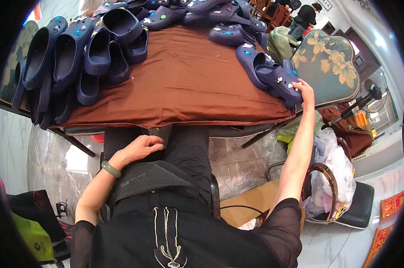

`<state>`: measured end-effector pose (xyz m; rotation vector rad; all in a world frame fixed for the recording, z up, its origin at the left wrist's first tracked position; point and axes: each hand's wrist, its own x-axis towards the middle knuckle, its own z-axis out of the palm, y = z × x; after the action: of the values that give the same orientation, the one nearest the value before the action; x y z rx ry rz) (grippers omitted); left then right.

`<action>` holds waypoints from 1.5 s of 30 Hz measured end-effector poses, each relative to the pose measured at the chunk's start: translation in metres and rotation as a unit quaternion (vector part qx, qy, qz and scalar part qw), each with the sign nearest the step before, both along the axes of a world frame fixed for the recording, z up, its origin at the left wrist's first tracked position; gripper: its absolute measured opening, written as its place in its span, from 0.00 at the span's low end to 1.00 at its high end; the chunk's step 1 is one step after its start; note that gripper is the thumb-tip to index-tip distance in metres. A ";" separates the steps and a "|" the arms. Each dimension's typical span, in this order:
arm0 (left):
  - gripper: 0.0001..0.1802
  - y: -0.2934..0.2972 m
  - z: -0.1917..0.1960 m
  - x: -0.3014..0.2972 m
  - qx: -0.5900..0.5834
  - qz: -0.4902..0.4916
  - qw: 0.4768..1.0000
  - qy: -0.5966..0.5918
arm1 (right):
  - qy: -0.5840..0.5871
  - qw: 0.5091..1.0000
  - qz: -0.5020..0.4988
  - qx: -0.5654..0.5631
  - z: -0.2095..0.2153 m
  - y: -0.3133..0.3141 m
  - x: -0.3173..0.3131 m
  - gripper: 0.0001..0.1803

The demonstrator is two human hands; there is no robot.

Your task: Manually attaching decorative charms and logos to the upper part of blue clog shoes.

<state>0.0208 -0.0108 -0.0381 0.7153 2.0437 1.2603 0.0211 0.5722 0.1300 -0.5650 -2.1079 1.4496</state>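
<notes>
My right hand (pixel 305 93) reaches out to the table's right corner, its fingers bent over the toe of a navy foam clog (pixel 282 81) decorated with small blue and white charms. That clog overlaps another navy clog (pixel 249 60) behind it. Over my lap, just off the table's front edge, my left hand (pixel 141 146) hangs with loosely bent fingers a little apart and nothing visible in them. A green bangle (pixel 111 169) circles the left wrist. Brown cloth (pixel 179 76) covers the tabletop under the clogs.
Several stacked navy clogs (pixel 70 49) crowd the table's left side, and more (pixel 162 18) line the far edge. At right stand a flower-patterned chair back (pixel 329 62), a fan (pixel 374 91) and a chair with plastic bags (pixel 331 169). A person (pixel 305 18) is far behind.
</notes>
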 end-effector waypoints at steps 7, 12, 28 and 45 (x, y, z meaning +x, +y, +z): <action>0.21 0.010 0.000 0.002 -0.012 -0.024 1.000 -0.005 | 0.049 0.980 -0.056 0.185 -0.056 -0.034 -0.060 0.38; 0.21 0.002 0.004 0.001 -0.031 -0.026 0.999 0.017 | 0.095 0.982 -0.153 0.058 -0.067 -0.011 -0.051 0.31; 0.22 -0.002 -0.015 -0.002 -0.078 -0.066 0.993 0.056 | 0.131 0.904 -0.283 0.293 -0.083 -0.022 0.009 0.24; 0.36 0.109 0.117 0.044 0.467 0.064 0.862 -0.188 | 0.343 0.715 0.283 0.538 -0.038 -0.304 0.106 0.25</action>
<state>0.0646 0.0986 0.0788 0.6521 1.0928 2.2907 0.1270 0.2682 0.0920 0.9902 -2.0490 0.2732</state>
